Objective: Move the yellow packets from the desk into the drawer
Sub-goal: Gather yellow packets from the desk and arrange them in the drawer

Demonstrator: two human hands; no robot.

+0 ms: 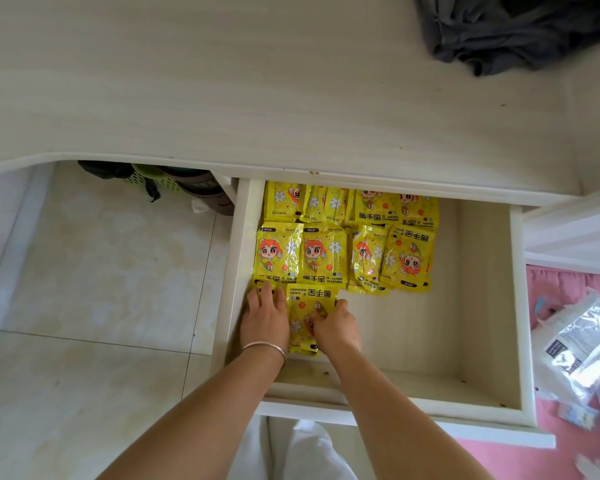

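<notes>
hands [333, 325] partly covering nearest packet [307, 308]

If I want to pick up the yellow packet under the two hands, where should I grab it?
Probably by its far right corner, coming from the right. The packet lies flat in the drawer, and bare drawer floor is beside that edge. The left hand and other packets crowd its left.

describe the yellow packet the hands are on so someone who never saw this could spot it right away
Start at the open white drawer under the desk; yellow packets fill its back left. The one meant lies nearest the front, between the left hand and right hand, below the others, its print upside down.
</notes>
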